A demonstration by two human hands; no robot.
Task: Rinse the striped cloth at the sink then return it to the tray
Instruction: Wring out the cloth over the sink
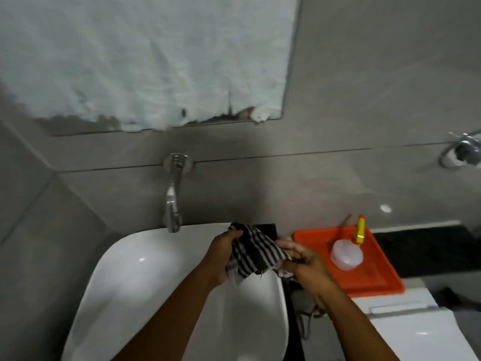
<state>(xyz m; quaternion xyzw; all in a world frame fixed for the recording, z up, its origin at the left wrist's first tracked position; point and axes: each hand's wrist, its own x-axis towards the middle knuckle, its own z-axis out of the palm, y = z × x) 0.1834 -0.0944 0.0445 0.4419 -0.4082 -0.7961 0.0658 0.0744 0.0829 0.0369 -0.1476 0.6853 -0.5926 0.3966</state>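
Two forearms in view, both bare to the frame edge; no sleeves. Left hand [223, 254] and right hand [303, 261] ungloved, fingers unadorned.

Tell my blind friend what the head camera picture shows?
Both hands, left hand and right hand, hold a striped cloth above a white sink under a wall tap. An orange tray with a plastic bottle sits to the right.

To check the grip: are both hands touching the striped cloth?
Touching. The head view shows the left hand and right hand gripping opposite ends of the striped cloth.
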